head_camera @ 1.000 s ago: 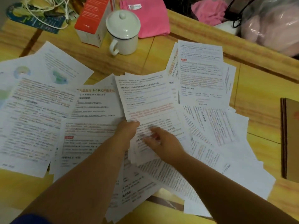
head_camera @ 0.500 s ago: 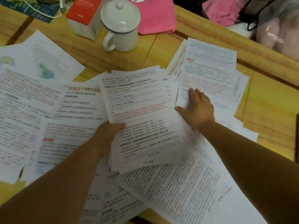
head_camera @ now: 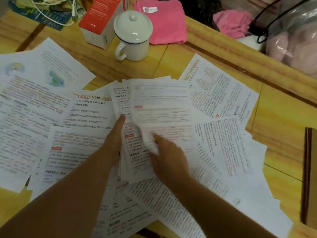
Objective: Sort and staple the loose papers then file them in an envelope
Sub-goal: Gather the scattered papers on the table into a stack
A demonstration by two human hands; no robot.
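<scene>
Legible print: the sheet left of centre (head_camera: 91,109) carries an orange-highlighted heading of which "1-6单元" can be read, its remaining characters and the line beneath being too blurred to make out; the sheet at upper right (head_camera: 221,93), lying turned sideways, bears a similar orange heading along its edge, again with "1-6" legible. The sheets at centre (head_camera: 135,157) show bracketed section headings with the numerals 4 and 5, their characters unclear; body text on all papers, the tag on the pink cloth (head_camera: 164,23) and the print on the red-and-white box (head_camera: 97,23) are too small or blurred to read.
</scene>
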